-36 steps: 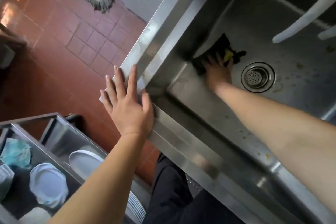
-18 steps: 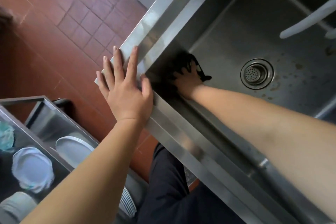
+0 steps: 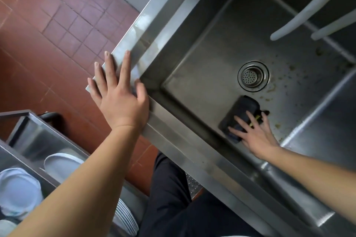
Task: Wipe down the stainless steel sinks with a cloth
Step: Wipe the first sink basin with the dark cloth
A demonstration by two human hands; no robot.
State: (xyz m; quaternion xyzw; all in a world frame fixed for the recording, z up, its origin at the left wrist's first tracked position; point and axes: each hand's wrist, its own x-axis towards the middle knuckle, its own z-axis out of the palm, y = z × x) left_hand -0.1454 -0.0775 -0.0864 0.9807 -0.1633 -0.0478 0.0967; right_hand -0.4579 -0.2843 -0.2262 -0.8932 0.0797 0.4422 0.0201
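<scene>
On the sink (image 3: 202,75) floor just below the drain (image 3: 253,76), the right hand (image 3: 256,136) presses flat-fingered on a dark folded cloth (image 3: 240,113) (yellow peeking through), bare steel leftward, while the left hand (image 3: 119,100) lies spread on the corner rim.

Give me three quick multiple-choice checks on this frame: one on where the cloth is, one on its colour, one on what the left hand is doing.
1. Where is the cloth?
A. On the sink floor, on the near side of the drain
B. Draped over the sink rim
C. On the floor tiles

2. What colour is the cloth?
A. White
B. Black
C. Red

3. What is the left hand doing?
A. Gripping a plate
B. Holding a hose
C. Resting flat on the sink's corner

Answers:
1. A: the cloth lies on the sink bottom just short of the drain, under the right hand.
2. B: it is black.
3. C: the left hand lies open, fingers spread, on the corner.
</scene>
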